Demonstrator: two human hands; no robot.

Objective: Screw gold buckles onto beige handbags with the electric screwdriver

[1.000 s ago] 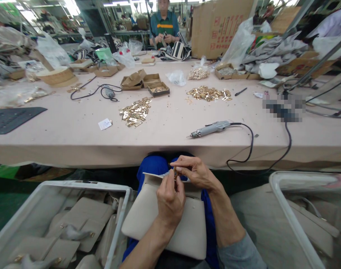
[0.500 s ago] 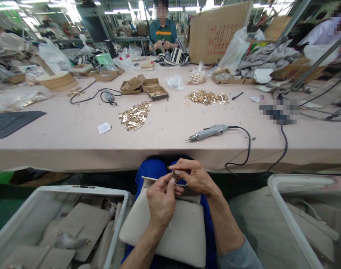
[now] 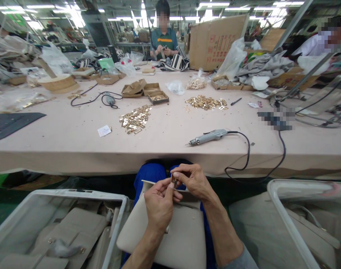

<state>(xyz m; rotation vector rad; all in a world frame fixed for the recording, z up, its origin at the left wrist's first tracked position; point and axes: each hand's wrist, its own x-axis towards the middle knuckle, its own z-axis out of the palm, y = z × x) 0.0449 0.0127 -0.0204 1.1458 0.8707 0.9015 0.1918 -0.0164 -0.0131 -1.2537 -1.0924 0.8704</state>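
A pale beige handbag [image 3: 184, 231] lies across my lap, on blue trousers. Above its upper edge, my left hand [image 3: 159, 201] is closed, thumb and fingers pinching a small gold-coloured metal fitting [image 3: 174, 181]. From the other side my right hand [image 3: 194, 181] grips the same fitting between thumb and fingertips. The fingers hide most of it, and whether it touches the bag I cannot tell. On the table beyond lie a heap of gold metal plates [image 3: 135, 118] and a grey electric screwdriver [image 3: 209, 136] with a black cord.
To the left stands a white bin [image 3: 75, 192] of beige bags; another white bin [image 3: 282, 213] with bags is at the right. Another gold heap [image 3: 205, 101], small cardboard boxes [image 3: 158, 98] and a large carton [image 3: 218, 43] are on the table. A person [image 3: 163, 35] sits opposite.
The camera view has tilted slightly upward, so the table and hands appear a little lower. Both hands keep their pinch on the metal fitting, with only slight finger movement.
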